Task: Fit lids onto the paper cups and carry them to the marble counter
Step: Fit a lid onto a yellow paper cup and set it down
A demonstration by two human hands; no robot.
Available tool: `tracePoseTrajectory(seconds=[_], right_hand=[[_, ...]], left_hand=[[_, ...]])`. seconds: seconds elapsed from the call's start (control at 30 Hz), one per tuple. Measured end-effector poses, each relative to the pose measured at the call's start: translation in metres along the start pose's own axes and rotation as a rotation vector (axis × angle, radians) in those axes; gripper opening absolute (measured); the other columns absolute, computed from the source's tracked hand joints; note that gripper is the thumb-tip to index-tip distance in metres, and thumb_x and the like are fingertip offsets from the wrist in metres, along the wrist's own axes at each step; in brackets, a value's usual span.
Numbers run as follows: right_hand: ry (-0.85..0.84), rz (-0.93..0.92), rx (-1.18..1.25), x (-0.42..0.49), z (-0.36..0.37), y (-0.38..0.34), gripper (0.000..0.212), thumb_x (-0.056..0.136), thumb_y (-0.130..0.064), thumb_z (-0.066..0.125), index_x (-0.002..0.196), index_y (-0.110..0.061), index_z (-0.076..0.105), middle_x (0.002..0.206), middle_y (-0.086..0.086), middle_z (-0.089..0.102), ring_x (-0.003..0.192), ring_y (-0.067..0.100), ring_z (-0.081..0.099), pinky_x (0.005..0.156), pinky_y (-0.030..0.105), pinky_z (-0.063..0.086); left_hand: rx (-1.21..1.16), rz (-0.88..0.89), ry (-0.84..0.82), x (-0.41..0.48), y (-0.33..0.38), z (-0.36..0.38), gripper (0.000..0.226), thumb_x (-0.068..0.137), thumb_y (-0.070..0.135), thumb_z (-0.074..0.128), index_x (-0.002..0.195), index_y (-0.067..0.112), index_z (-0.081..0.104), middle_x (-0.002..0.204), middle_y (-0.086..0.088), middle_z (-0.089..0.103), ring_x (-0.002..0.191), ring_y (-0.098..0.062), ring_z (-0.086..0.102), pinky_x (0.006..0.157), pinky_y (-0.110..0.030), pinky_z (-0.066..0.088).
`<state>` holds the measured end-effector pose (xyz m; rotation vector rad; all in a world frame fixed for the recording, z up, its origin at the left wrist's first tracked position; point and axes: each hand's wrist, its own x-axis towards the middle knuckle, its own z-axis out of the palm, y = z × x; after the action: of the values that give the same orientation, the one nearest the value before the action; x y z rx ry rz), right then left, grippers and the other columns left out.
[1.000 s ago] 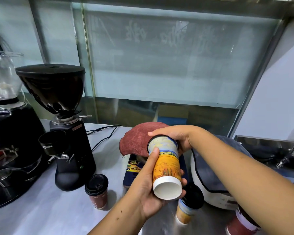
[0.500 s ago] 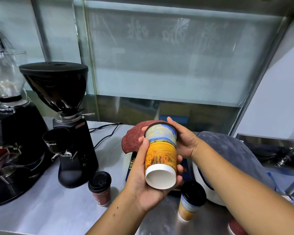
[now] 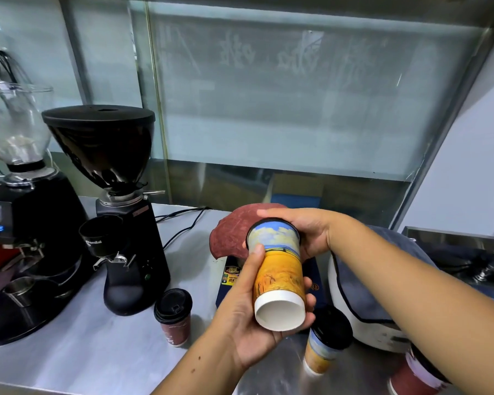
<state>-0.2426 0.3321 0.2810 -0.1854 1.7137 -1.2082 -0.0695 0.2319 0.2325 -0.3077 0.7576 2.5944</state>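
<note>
Fingers [image 3: 251, 269] of the left hand [image 3: 248, 317] wrapped the tilted yellow cup [image 3: 280, 269] above the steel counter [image 3: 83, 352], base toward the camera. The right hand [image 3: 311, 235] curled over its black lid [image 3: 268, 220] at the far end, seating it, by the look. Already lidded and waiting on the steel were a second yellow cup [image 3: 322, 352] and a small maroon cup [image 3: 174, 323]. None had been carried off, and no marble was in view.

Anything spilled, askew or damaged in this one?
No spill or damage shows. One oddity: the yellow cup is tipped far over, base toward the camera, the left hand gripping its body and the right hand cupping its top end. The red lidded cup and the second yellow cup stand upright on the steel counter.
</note>
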Motion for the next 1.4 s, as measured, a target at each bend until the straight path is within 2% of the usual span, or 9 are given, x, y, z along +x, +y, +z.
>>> tracePoseTrajectory(seconds=[0.23, 0.37, 0.5, 0.63, 0.8, 0.9, 1.07, 1.2, 1.4], right_hand=[[0.148, -0.016, -0.279, 0.001, 0.001, -0.017, 0.064, 0.079, -0.073, 0.067, 0.106, -0.014, 0.069, 0.085, 0.007, 0.078, 0.070, 0.024, 0.076, 0.062, 0.038, 0.062], [-0.049, -0.067, 0.005, 0.001, 0.000, -0.007, 0.083, 0.080, -0.084, 0.054, 0.111, -0.008, 0.067, 0.103, 0.012, 0.074, 0.088, 0.027, 0.074, 0.078, 0.040, 0.061], [-0.186, -0.321, 0.301, 0.004, 0.008, 0.012, 0.092, 0.092, -0.071, 0.047, 0.148, 0.003, 0.042, 0.144, 0.026, 0.040, 0.121, 0.037, 0.051, 0.113, 0.050, 0.038], [-0.287, -0.545, 0.592, 0.015, 0.013, 0.031, 0.083, 0.096, -0.061, 0.040, 0.153, -0.001, 0.037, 0.141, 0.028, 0.048, 0.121, 0.042, 0.052, 0.106, 0.052, 0.045], [-0.283, -0.664, 0.756, 0.022, 0.029, 0.043, 0.080, 0.088, -0.067, 0.042, 0.133, -0.003, 0.062, 0.120, 0.023, 0.061, 0.102, 0.036, 0.067, 0.087, 0.045, 0.059], [-0.247, -0.615, 0.766, 0.017, 0.026, 0.043, 0.076, 0.085, -0.063, 0.049, 0.124, 0.000, 0.066, 0.115, 0.024, 0.062, 0.090, 0.032, 0.073, 0.078, 0.040, 0.063], [-0.046, -0.419, 0.668, 0.007, 0.011, 0.039, 0.092, 0.081, -0.056, 0.067, 0.148, 0.002, 0.047, 0.137, 0.023, 0.054, 0.118, 0.034, 0.057, 0.101, 0.044, 0.049], [0.077, -0.255, 0.526, -0.001, 0.004, 0.032, 0.083, 0.070, -0.048, 0.082, 0.133, 0.001, 0.062, 0.120, 0.020, 0.068, 0.099, 0.032, 0.069, 0.093, 0.044, 0.057], [0.233, -0.049, 0.168, -0.005, -0.001, 0.018, 0.065, 0.067, -0.049, 0.089, 0.111, -0.005, 0.072, 0.120, 0.019, 0.073, 0.109, 0.035, 0.067, 0.110, 0.055, 0.046]], left_hand=[[0.077, -0.010, 0.054, 0.002, 0.002, 0.001, 0.080, 0.061, 0.057, 0.078, 0.115, -0.001, 0.070, 0.095, -0.021, 0.072, 0.066, -0.035, 0.071, 0.058, -0.041, 0.060], [0.005, 0.008, 0.011, 0.005, 0.004, -0.001, 0.069, 0.065, 0.054, 0.077, 0.100, -0.006, 0.075, 0.090, -0.022, 0.070, 0.063, -0.034, 0.070, 0.055, -0.039, 0.060], [-0.043, 0.028, -0.068, 0.007, 0.006, 0.002, 0.070, 0.072, 0.059, 0.070, 0.097, -0.006, 0.076, 0.091, -0.021, 0.069, 0.062, -0.033, 0.069, 0.054, -0.036, 0.060], [-0.062, 0.043, -0.107, 0.008, 0.006, 0.013, 0.073, 0.072, 0.062, 0.069, 0.104, -0.003, 0.072, 0.093, -0.018, 0.065, 0.064, -0.031, 0.067, 0.054, -0.034, 0.059], [-0.111, 0.025, -0.115, 0.009, 0.009, 0.017, 0.075, 0.075, 0.066, 0.064, 0.106, -0.002, 0.068, 0.094, -0.016, 0.065, 0.061, -0.028, 0.067, 0.051, -0.032, 0.059], [-0.127, 0.019, -0.111, 0.011, 0.003, 0.016, 0.077, 0.076, 0.068, 0.061, 0.110, -0.001, 0.065, 0.092, -0.015, 0.064, 0.060, -0.028, 0.066, 0.051, -0.031, 0.059], [-0.130, -0.015, -0.113, 0.018, 0.000, 0.010, 0.084, 0.075, 0.074, 0.060, 0.111, -0.002, 0.062, 0.089, -0.015, 0.066, 0.059, -0.028, 0.068, 0.047, -0.033, 0.059], [-0.069, -0.032, -0.072, 0.023, -0.001, 0.000, 0.083, 0.072, 0.071, 0.066, 0.108, -0.004, 0.067, 0.090, -0.019, 0.069, 0.061, -0.032, 0.069, 0.051, -0.036, 0.060], [0.077, -0.027, 0.021, 0.031, -0.008, -0.012, 0.081, 0.067, 0.067, 0.073, 0.110, -0.001, 0.071, 0.093, -0.020, 0.071, 0.067, -0.034, 0.071, 0.057, -0.040, 0.060]])
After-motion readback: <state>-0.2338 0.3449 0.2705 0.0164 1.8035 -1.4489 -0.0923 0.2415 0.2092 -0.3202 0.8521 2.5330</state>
